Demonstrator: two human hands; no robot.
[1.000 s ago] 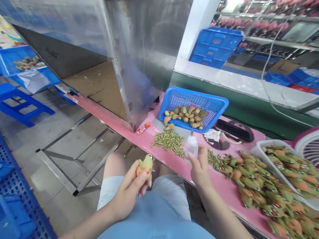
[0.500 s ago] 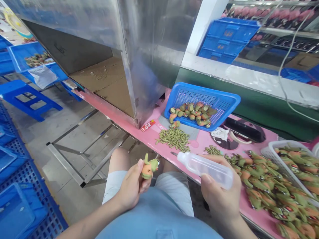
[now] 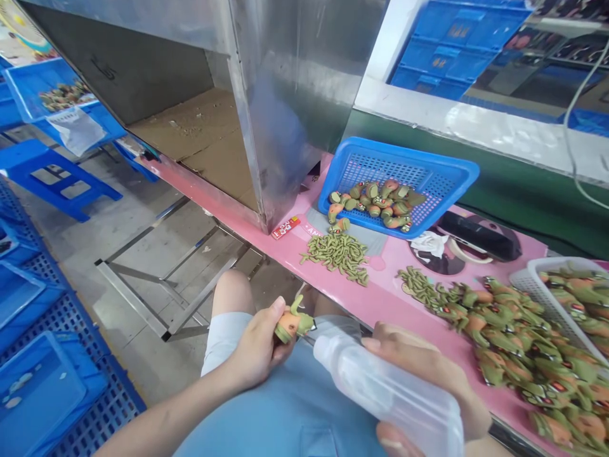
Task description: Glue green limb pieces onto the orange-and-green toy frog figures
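Observation:
Between the thumb and fingers of my left hand (image 3: 261, 343) is a small green and orange figurine (image 3: 292, 324), with a thin green piece sticking up from it. My right hand (image 3: 428, 374) is wrapped round a clear squeeze bottle (image 3: 390, 387) that lies tilted, its narrow tip pointing left at the figurine. Whether the tip touches the figurine I cannot tell. Beyond my hands, a pile of thin green curved pieces (image 3: 337, 255) lies on the pink table (image 3: 266, 244). To the right spreads a heap of similar green and orange figurines (image 3: 528, 355).
A blue basket (image 3: 404, 155) holds several figurine parts behind the green pile. A white basket (image 3: 528, 276) of figurines stands at the right. The metal box (image 3: 295, 95) rises at the table's back left. A blue stool (image 3: 57, 178) and blue crates (image 3: 42, 387) are on the left.
The bottle in my right hand has come down and closer to the figurine, its tip now beside it. My left hand has shifted slightly right. The view has tilted a little.

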